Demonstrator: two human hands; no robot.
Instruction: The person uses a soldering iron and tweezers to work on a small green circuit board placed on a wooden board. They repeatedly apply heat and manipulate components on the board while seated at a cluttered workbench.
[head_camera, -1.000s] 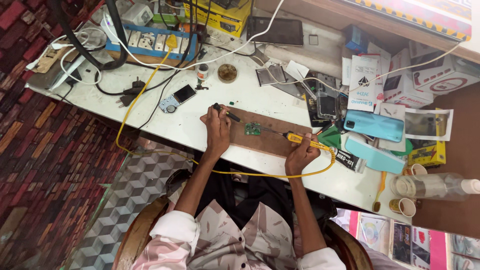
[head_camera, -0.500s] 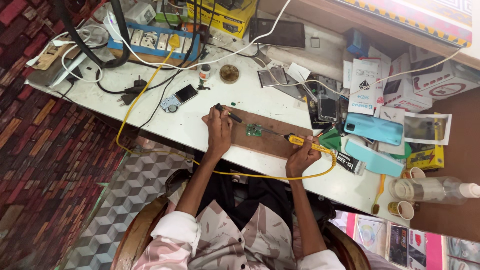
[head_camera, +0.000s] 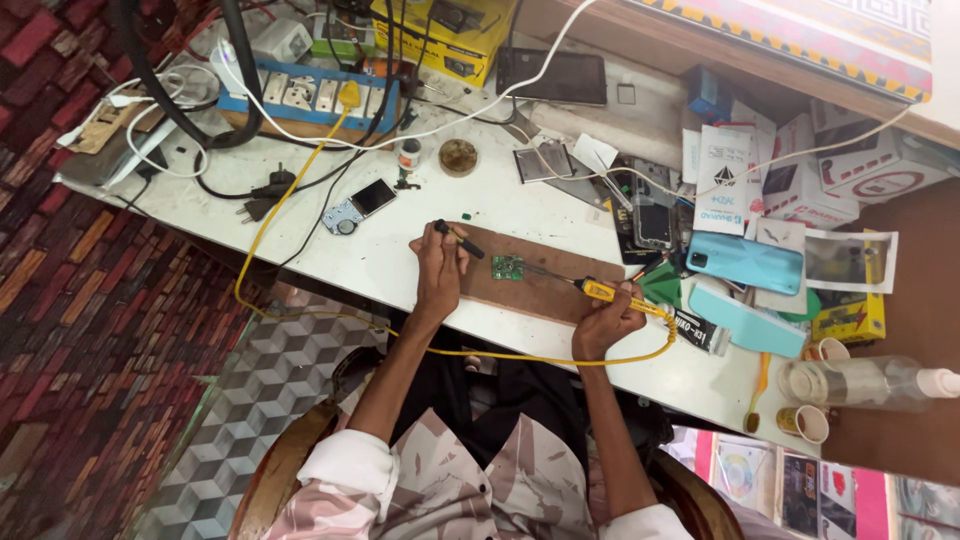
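On the wooden board lies the green circuit board. Left hand grasps a black tool; right hand grips the yellow soldering iron. A blue phone sits right of the board.

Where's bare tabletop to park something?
Free: white table between the small phone and the left hand; also the near edge right of the right hand. Crowded: beyond the wooden board rightward, phones and boxes.

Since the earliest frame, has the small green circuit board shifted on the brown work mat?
No. The green circuit board sits at the same spot on the brown work mat.
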